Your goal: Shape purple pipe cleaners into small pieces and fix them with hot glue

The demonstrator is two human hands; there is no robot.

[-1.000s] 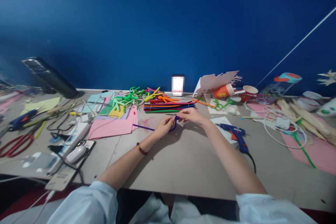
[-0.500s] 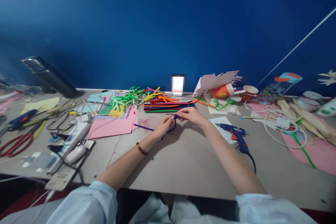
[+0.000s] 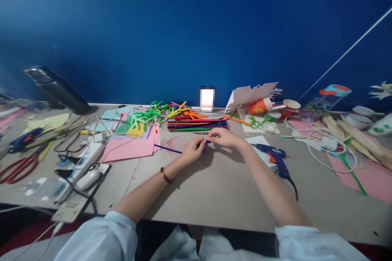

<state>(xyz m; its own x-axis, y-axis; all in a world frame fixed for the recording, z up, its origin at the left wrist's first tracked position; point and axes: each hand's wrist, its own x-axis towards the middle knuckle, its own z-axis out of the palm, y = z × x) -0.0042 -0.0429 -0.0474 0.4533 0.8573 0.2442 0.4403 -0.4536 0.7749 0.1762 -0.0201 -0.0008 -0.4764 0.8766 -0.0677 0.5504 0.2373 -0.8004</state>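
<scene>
A thin dark-blue pipe cleaner [image 3: 168,149], its straight end poking out leftward; the rest pinched between the left hand [image 3: 192,150] and right hand [image 3: 225,137].

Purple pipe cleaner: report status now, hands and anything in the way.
Left hand and right hand both pinching the purple pipe cleaner. Free end pointing left, reaching the pink paper sheets. Nothing else in the way.

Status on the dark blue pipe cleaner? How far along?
Looks done: bent green and yellow pipe-cleaner shapes lie heaped at the back of the table. In hand: the left hand and right hand pinch the dark blue pipe cleaner together, one straight end sticking out to the left. Apparently left: a stack of straight pipe cleaners lies unbent, and the blue glue gun lies unheld.
</scene>
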